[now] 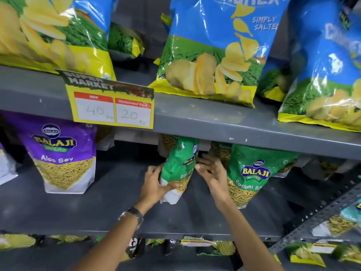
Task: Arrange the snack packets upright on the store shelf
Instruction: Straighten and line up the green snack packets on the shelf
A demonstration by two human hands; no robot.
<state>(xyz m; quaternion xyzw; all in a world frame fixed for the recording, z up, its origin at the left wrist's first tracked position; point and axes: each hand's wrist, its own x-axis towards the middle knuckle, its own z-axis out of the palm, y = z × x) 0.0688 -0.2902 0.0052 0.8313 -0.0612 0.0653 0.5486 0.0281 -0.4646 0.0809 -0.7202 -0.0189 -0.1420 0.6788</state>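
A green Ratlami Sev packet (178,165) stands upright on the middle grey shelf (97,212), turned edge-on. My left hand (156,184) grips its lower left side, thumb across the front. My right hand (212,173) hovers just right of it, fingers spread, blurred, holding nothing. A second green Ratlami Sev packet (252,173) stands upright to the right. A purple Aloo Sev packet (62,155) stands upright at the left.
Blue chip bags (214,45) stand on the upper shelf, whose edge (214,120) carries a yellow price tag (113,106). More sev packets sit behind at the back. A lower shelf holds packets (306,253). A perforated upright (316,218) slants at right.
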